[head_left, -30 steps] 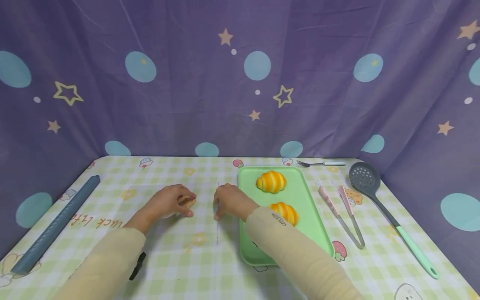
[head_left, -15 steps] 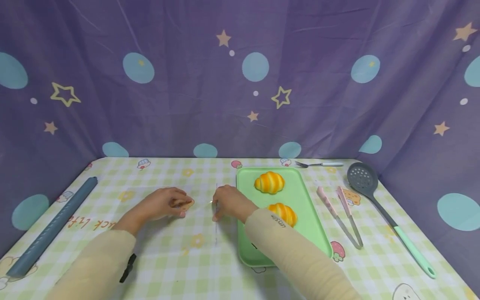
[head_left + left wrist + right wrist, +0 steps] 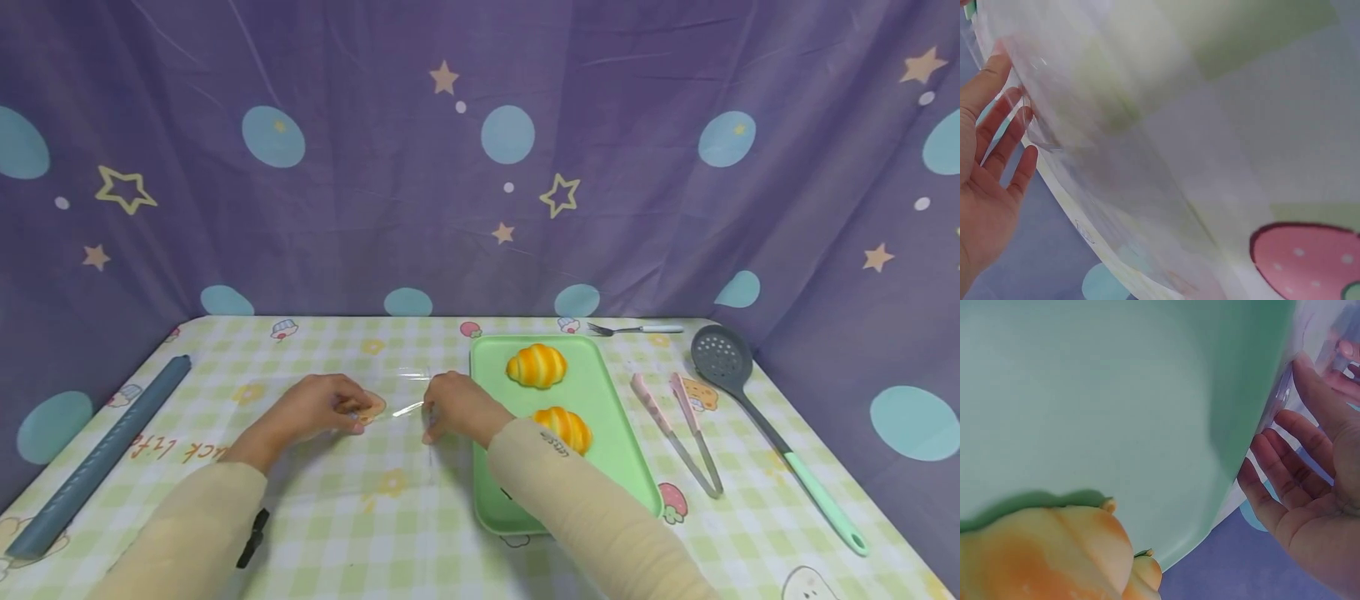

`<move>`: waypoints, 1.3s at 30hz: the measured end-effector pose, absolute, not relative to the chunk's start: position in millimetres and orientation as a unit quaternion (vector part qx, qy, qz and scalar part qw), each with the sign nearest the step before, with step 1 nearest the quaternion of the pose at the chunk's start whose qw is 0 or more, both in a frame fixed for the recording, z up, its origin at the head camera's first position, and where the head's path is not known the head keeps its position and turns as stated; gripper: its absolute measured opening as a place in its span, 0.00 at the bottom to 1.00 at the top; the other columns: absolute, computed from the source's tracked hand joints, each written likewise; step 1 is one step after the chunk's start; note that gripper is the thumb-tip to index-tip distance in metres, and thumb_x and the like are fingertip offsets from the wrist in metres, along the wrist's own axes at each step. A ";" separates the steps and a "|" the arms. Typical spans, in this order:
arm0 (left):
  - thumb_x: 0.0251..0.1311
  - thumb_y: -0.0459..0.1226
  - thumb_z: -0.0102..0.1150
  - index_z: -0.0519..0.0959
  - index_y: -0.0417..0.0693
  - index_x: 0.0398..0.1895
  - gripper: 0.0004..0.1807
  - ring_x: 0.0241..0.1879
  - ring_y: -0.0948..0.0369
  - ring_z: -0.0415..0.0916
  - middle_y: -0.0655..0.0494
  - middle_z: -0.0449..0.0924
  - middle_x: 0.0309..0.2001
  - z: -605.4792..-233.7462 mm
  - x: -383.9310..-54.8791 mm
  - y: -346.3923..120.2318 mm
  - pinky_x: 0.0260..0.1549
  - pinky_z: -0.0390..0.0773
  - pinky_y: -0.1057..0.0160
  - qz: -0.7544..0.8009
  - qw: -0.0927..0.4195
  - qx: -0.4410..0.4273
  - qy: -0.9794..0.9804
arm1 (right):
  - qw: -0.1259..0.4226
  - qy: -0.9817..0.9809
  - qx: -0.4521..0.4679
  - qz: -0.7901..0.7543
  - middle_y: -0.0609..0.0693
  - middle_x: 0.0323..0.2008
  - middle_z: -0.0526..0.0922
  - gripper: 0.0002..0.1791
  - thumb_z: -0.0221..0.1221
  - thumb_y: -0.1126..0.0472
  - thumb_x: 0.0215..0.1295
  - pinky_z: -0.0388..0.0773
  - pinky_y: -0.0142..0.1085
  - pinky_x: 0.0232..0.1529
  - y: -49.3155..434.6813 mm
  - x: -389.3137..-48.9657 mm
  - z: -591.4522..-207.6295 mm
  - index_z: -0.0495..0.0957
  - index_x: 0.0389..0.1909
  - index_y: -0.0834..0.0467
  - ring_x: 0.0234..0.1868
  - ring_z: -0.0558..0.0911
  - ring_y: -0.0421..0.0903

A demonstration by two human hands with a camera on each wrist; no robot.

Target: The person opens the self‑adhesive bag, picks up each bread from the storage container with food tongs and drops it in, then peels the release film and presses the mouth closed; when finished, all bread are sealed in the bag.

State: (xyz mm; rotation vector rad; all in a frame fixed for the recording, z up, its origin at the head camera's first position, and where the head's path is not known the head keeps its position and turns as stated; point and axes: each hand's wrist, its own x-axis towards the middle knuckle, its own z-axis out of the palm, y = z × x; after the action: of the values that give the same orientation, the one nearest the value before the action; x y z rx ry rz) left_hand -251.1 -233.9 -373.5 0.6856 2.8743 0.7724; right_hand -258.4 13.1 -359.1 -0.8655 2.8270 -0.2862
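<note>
A sheet of clear plastic film [image 3: 408,409] lies over the checked cloth between the two hands, with bright creases near the right one. My left hand [image 3: 327,406] pinches the film between thumb and fingers; in the left wrist view the other fingers of that left hand [image 3: 997,144] spread loosely beside it. On the film's right edge, my right hand [image 3: 457,406] pinches with thumb and fingertips, just left of a green tray [image 3: 510,508]. The right wrist view shows that right hand [image 3: 1310,456] alongside the tray's side. How many layers the film has, I cannot tell.
Two croissants [image 3: 537,366] lie on the tray, one partly behind the right sleeve. Pink-tipped tongs [image 3: 693,454], a slotted skimmer [image 3: 765,417] and a fork [image 3: 637,329] lie to the right. A dark blue-grey rod [image 3: 101,458] lies far left. A purple curtain [image 3: 360,208] hangs behind.
My left hand has shifted slightly left and its fingers have drawn closer together. Bright creases now show in the film between the hands. The right hand stays at the film's edge.
</note>
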 end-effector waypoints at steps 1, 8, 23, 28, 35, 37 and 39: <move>0.52 0.42 0.78 0.89 0.50 0.45 0.16 0.44 0.53 0.81 0.53 0.85 0.46 -373.2 -251.4 -234.7 0.44 0.80 0.49 0.251 0.042 0.226 0.940 | 0.086 0.949 -0.289 -0.096 0.47 0.45 0.85 0.22 0.79 0.53 0.51 0.74 0.32 0.58 13.0 -258.7 -359.2 0.89 0.47 0.56 0.50 0.79 0.47; 0.54 0.42 0.76 0.91 0.49 0.42 0.13 0.54 0.42 0.79 0.46 0.85 0.52 -370.6 -251.8 -238.9 0.52 0.79 0.43 0.262 0.058 0.224 0.937 | 0.089 0.948 -0.291 -0.093 0.47 0.47 0.85 0.23 0.79 0.52 0.52 0.74 0.33 0.60 12.7 -259.4 -359.1 0.89 0.48 0.56 0.53 0.80 0.48; 0.57 0.43 0.74 0.91 0.47 0.40 0.12 0.53 0.42 0.82 0.48 0.88 0.47 -360.9 -245.8 -239.4 0.53 0.79 0.41 0.274 0.017 0.244 0.930 | 0.080 0.946 -0.300 -0.091 0.46 0.43 0.86 0.20 0.79 0.50 0.51 0.75 0.32 0.55 13.8 -261.5 -362.2 0.90 0.43 0.55 0.47 0.80 0.46; 0.60 0.43 0.72 0.91 0.47 0.43 0.12 0.55 0.40 0.80 0.47 0.87 0.49 -357.2 -245.4 -243.8 0.54 0.77 0.39 0.271 0.022 0.227 0.935 | 0.087 0.944 -0.304 -0.094 0.45 0.40 0.84 0.15 0.78 0.51 0.53 0.76 0.31 0.50 14.2 -261.0 -360.9 0.91 0.36 0.55 0.42 0.78 0.44; 0.61 0.42 0.71 0.90 0.46 0.46 0.14 0.57 0.40 0.79 0.45 0.85 0.53 -350.8 -245.5 -249.0 0.54 0.77 0.39 0.271 0.021 0.225 0.936 | 0.098 0.948 -0.286 -0.103 0.45 0.44 0.85 0.14 0.78 0.52 0.53 0.76 0.31 0.52 14.3 -260.0 -359.5 0.90 0.37 0.54 0.47 0.79 0.44; 0.62 0.43 0.70 0.90 0.45 0.47 0.14 0.58 0.40 0.78 0.45 0.85 0.54 -349.4 -245.3 -249.5 0.54 0.77 0.39 0.274 0.022 0.222 0.936 | 0.101 0.949 -0.283 -0.099 0.45 0.44 0.84 0.15 0.78 0.51 0.53 0.75 0.32 0.54 13.7 -259.7 -359.0 0.90 0.39 0.54 0.48 0.79 0.45; 0.62 0.43 0.70 0.89 0.45 0.47 0.15 0.58 0.40 0.78 0.45 0.84 0.54 -348.9 -245.1 -250.5 0.54 0.77 0.39 0.280 0.024 0.221 0.934 | 0.100 0.949 -0.284 -0.094 0.45 0.44 0.84 0.16 0.78 0.51 0.53 0.75 0.32 0.54 13.2 -259.6 -358.9 0.90 0.40 0.54 0.48 0.78 0.45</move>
State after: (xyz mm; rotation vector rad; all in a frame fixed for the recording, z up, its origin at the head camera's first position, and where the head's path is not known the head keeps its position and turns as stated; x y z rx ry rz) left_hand -245.1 -250.5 -348.9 0.6846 2.8886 0.8677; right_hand -259.6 13.2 -358.9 -0.8403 2.8043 -0.2775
